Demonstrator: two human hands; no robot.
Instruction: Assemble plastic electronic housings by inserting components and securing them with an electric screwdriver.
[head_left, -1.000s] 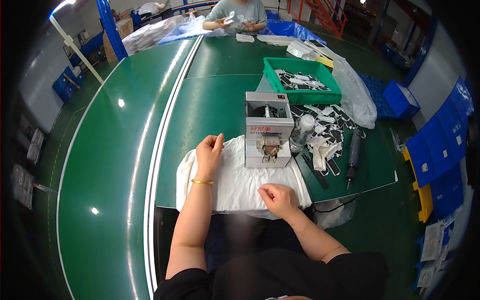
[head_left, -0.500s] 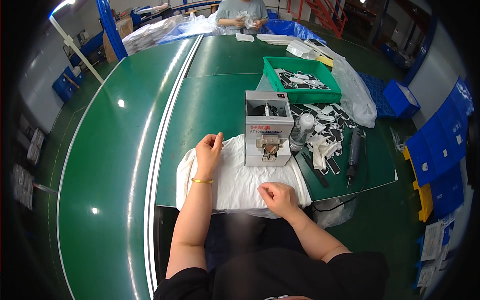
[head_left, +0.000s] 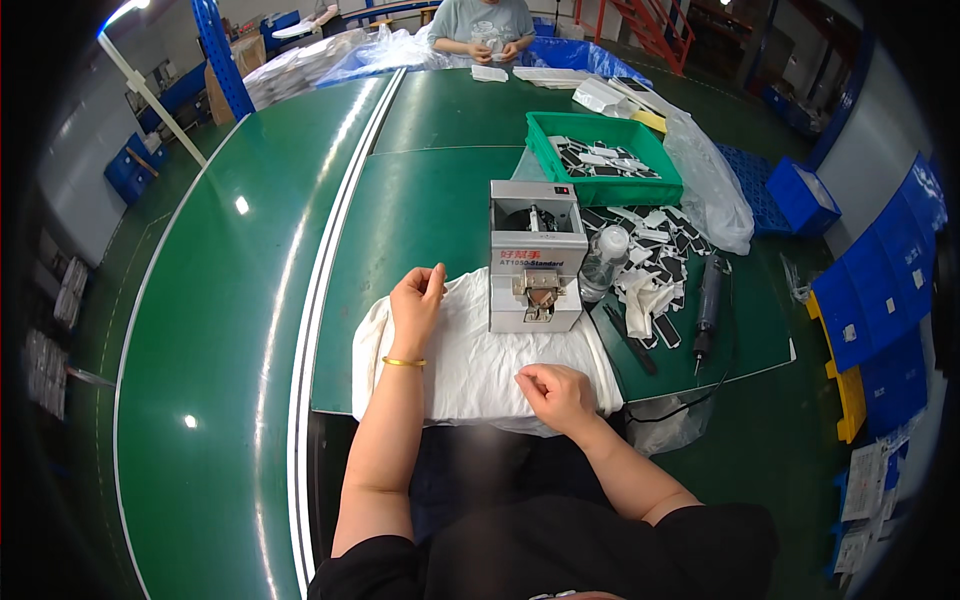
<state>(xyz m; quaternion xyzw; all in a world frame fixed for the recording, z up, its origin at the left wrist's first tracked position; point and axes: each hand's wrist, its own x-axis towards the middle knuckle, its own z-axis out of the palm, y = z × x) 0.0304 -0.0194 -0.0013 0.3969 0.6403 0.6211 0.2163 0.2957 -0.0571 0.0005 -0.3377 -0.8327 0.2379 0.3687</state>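
Note:
My left hand [head_left: 418, 300], with a gold bangle at the wrist, rests on a white cloth [head_left: 465, 375] to the left of a grey screw feeder [head_left: 538, 255]. Its fingers are curled together and I see nothing in them. In front of the feeder, my right hand [head_left: 557, 397] lies loosely closed on the same cloth near its front right part, with nothing showing in its fingers. Neither hand touches the feeder, which stands on the cloth's far part with its front opening facing me.
Right of the feeder stand a clear bottle [head_left: 605, 262] and a heap of small black and white pieces [head_left: 665, 240]. An electric screwdriver [head_left: 708, 312] lies further right. Behind is a green crate [head_left: 625, 190] of similar pieces. A co-worker [head_left: 482, 28] is at the table's far end.
Both my hands and the feeder have stayed in place. At the far end, the co-worker's hands have shifted, with the clear item between them now less visible.

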